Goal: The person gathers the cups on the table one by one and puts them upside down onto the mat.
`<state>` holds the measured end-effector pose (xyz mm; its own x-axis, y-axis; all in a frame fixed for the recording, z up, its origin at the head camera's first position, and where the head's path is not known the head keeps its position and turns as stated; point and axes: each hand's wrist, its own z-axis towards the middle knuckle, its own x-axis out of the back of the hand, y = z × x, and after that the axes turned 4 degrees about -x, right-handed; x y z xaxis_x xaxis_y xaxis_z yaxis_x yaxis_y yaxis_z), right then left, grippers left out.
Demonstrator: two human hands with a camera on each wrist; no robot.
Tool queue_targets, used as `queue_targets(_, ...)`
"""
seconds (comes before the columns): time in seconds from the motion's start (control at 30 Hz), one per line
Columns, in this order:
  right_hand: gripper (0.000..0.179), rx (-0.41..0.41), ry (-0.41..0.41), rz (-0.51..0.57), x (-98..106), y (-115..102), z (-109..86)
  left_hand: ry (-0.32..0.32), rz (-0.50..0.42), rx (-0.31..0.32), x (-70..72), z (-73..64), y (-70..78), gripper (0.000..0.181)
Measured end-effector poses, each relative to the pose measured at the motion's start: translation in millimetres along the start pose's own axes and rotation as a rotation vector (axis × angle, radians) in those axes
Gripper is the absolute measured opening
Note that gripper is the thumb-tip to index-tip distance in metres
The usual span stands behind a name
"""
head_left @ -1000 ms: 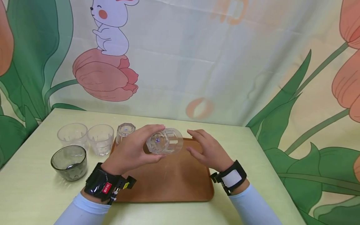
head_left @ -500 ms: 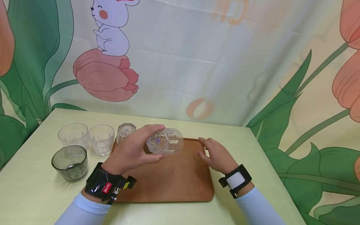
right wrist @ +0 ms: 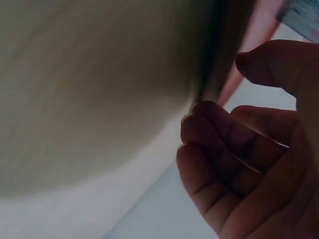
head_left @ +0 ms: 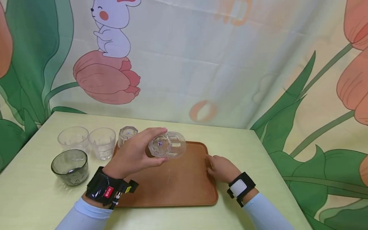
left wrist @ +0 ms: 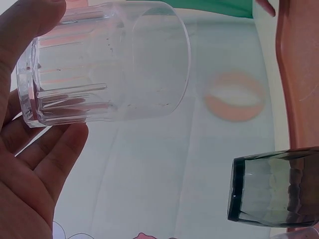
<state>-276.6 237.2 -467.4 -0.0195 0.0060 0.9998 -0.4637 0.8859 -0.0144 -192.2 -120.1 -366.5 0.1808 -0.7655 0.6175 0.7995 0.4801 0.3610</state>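
Note:
My left hand (head_left: 138,150) holds a clear faceted glass (head_left: 172,145) by its base, fingers on one side and thumb on the other. Tilted over the brown tray (head_left: 178,188), the glass has its base turned toward the head camera and its mouth to the right. In the left wrist view a smoky dark glass (left wrist: 269,189) stands base up at the tray; the left hand mostly hides it from the head view. My right hand (head_left: 224,169) grips the tray's right rim, and in the right wrist view its curled fingertips (right wrist: 192,129) meet the tray's edge.
Left of the tray stand two clear glasses, one wider (head_left: 73,139) and one narrower (head_left: 102,143), with a smoky grey glass (head_left: 70,167) in front. Another clear glass (head_left: 127,134) sits base up at the tray's back left corner. A printed curtain (head_left: 172,64) hangs behind the table.
My right hand has moved from beside the held glass, down and right, to the tray's right rim, its fingers curling there. The left hand and its glass have stayed in place.

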Motion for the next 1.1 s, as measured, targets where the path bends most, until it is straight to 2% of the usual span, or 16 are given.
queue_targets(0.1,0.033,0.030,0.006,-0.059,-10.5,4.2,0.8,0.000,-0.004,0.001,-0.9,0.0,-0.3,0.082)
queue_targets(0.23,0.037,0.067,0.036,-0.150,-20.6,5.2,1.8,-0.004,-0.011,0.009,-0.7,-0.3,0.0,0.082)
queue_targets(0.4,0.039,0.159,0.064,-0.290,-23.4,-0.1,-0.8,-0.012,-0.012,0.020,-0.5,-0.6,0.6,0.082)
queue_targets(0.5,0.040,0.202,0.098,-0.334,-25.1,-1.9,-2.5,-0.015,-0.013,0.023,-0.6,-0.8,0.4,0.082)
queue_targets(0.67,0.038,0.187,0.144,-0.331,-31.0,-2.1,-1.7,-0.023,-0.020,0.024,0.3,-0.2,0.5,0.081)
queue_targets(0.8,0.038,0.159,0.121,-0.329,-32.3,-5.7,-0.1,-0.036,-0.025,0.037,1.2,-0.8,0.4,0.081)
queue_targets(1.1,0.037,0.102,0.072,-0.345,-21.6,-15.4,-6.7,-0.052,-0.006,0.065,0.4,0.3,2.9,0.081)
